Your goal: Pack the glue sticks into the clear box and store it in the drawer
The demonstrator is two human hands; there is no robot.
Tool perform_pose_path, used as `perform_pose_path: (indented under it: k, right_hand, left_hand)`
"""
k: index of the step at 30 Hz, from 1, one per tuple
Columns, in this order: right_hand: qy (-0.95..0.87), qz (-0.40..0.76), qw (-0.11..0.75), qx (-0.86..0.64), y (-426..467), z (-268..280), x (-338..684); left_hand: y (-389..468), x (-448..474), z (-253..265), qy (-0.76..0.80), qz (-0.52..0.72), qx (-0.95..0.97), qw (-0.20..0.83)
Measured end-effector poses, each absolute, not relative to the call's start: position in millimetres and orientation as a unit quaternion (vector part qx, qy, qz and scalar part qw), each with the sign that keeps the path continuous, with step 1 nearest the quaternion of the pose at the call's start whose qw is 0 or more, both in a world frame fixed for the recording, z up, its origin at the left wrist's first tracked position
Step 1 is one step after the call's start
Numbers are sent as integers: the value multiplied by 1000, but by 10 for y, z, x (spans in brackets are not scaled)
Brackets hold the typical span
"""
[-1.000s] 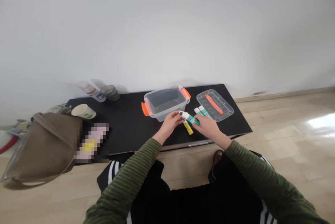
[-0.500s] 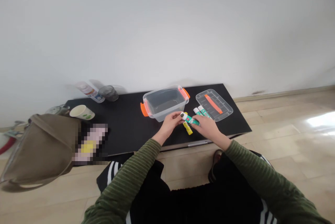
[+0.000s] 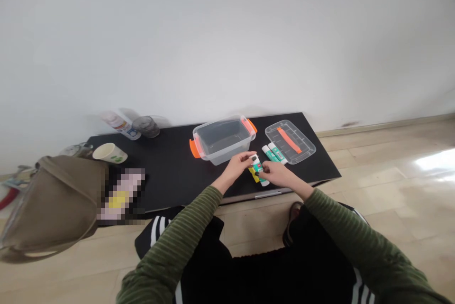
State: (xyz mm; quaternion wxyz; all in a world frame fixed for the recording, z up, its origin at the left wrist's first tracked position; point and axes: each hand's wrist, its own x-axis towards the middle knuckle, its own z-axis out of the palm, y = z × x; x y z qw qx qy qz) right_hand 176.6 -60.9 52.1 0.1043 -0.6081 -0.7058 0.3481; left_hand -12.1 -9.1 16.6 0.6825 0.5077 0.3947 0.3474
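Between my two hands is a green and white glue stick [image 3: 258,166], tilted over the table's front part. My left hand [image 3: 239,166] pinches its white upper end, and my right hand [image 3: 279,174] grips its lower body. Partly hidden beneath it lies a yellow glue stick [image 3: 253,175]. Two more green and white glue sticks [image 3: 275,152] lie side by side just beyond my right hand. Behind my left hand stands a clear plastic box [image 3: 223,154] with orange clips, its top uncovered. Its clear lid [image 3: 304,145], with an orange handle, rests flat to the right.
The black table [image 3: 170,171] stands against a white wall. At its left are a paper cup [image 3: 111,153], a dark glass [image 3: 146,126], a spray can [image 3: 121,124], a blurred pink item [image 3: 122,192] and a brown bag [image 3: 60,204].
The glue stick in my hands has turned from nearly level to more upright. My right hand has shifted slightly left and down, showing more of the two sticks behind it.
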Motion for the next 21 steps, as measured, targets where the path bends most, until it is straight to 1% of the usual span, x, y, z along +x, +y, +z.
perform_pose_path:
  k: [2, 6, 8, 10, 13, 21]
  right_hand:
    - [-712, 291, 60, -637, -577, 543, 1759]
    - [-686, 187, -19, -703, -524, 585, 1749]
    - [-673, 162, -38, -721, -503, 588, 1741]
    - [-664, 152, -47, -731, -482, 574, 1724]
    - [-655, 140, -60, -740, -452, 525, 1686]
    - [-662, 100, -63, -740, -398, 379, 1616]
  left_hand:
    - [-40, -64, 152, 438, 341, 558, 616]
    - [56, -3, 142, 523, 288, 673, 436]
    - [75, 1, 131, 531, 255, 724, 358]
    - [73, 3, 103, 517, 235, 764, 307]
    - [60, 27, 39, 505, 210, 789, 280]
    - [117, 110, -18, 530, 155, 788, 272]
